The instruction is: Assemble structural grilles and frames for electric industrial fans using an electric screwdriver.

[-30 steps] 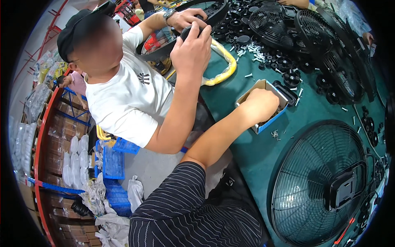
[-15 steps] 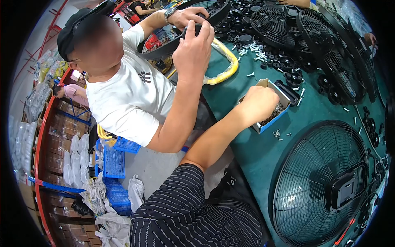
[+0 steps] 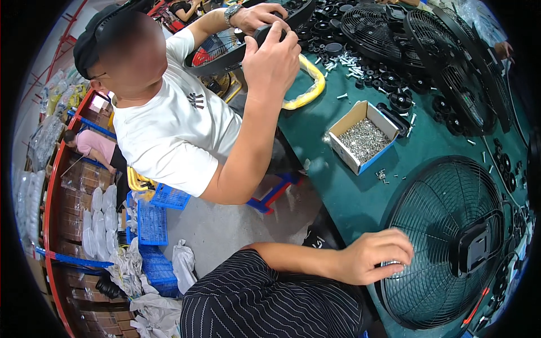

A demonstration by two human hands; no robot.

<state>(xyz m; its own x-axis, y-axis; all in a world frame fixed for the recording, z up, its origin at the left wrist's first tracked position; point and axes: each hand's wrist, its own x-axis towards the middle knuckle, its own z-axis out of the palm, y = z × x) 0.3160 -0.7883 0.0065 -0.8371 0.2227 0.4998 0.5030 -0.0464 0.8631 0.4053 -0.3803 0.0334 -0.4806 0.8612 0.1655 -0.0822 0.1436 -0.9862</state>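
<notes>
My left hand (image 3: 378, 258) has its fingers curled at the left rim of a round black fan (image 3: 445, 225) lying on the green table. Small silvery bits, apparently screws (image 3: 393, 263), show under the curled fingers. Farther off stands an open cardboard box (image 3: 352, 159), its inside holding many small metal screws (image 3: 365, 139). A few loose screws (image 3: 381, 176) lie beside that box. My right hand is out of view.
Across from me a co-worker (image 3: 169, 118) in a white shirt holds a round black part at a fan ring. A yellow curved tube (image 3: 311, 93), black fan grilles (image 3: 377, 34), white bolts (image 3: 355, 70) and black knobs (image 3: 400, 101) crowd the far table. Blue crates (image 3: 152, 222) stand on the floor.
My left hand has left the screw box and come back toward me, to the fan's rim. The box's screws are now uncovered. The co-worker's hands have shifted slightly.
</notes>
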